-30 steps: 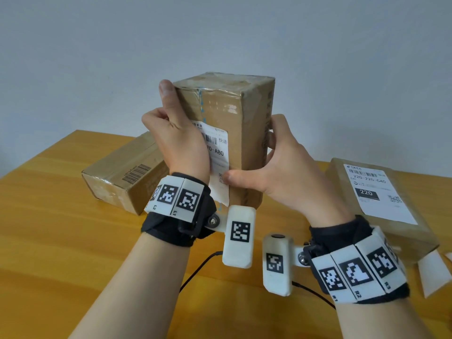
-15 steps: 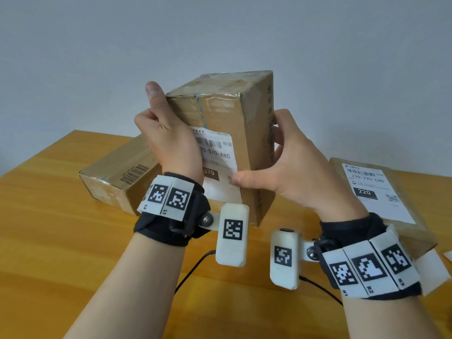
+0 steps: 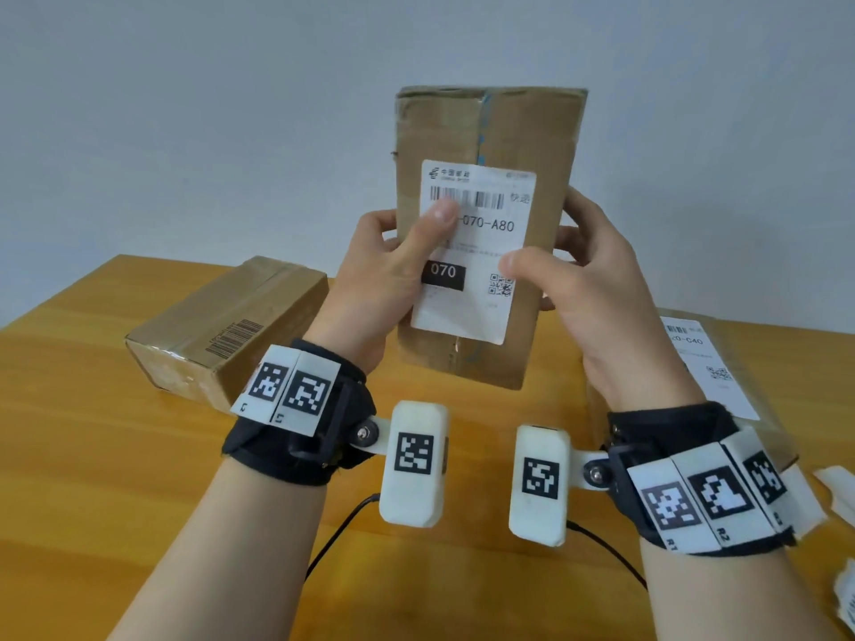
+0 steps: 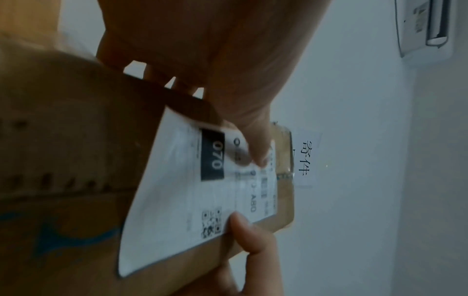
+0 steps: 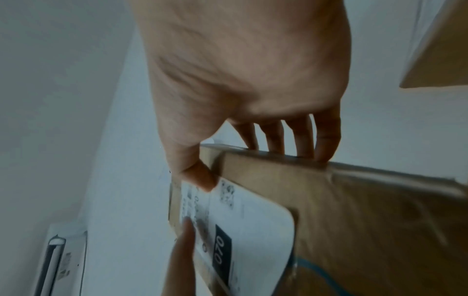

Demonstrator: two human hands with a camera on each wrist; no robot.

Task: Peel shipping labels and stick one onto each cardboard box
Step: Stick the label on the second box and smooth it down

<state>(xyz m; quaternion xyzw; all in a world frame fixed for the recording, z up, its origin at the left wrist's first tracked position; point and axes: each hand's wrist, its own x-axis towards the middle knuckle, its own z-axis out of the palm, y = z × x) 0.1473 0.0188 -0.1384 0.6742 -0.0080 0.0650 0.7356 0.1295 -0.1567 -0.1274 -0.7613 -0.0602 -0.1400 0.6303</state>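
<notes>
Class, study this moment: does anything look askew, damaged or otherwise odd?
The shipping label sits slightly tilted on the held box, its edges not parallel to the box's. Both hands grip the box, thumbs pressing the label. Nothing looks torn.

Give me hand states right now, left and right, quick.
Left hand: grips the upright cardboard box, thumb pressing its shipping label.
Right hand: grips the same box, thumb on the label's right edge, fingers behind.

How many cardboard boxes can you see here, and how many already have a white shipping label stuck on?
Boxes with a white label: 2, the held box with its 070 label, and the box at the right
Boxes showing no white label: 1, the box at the left
Total boxes: 3
</notes>
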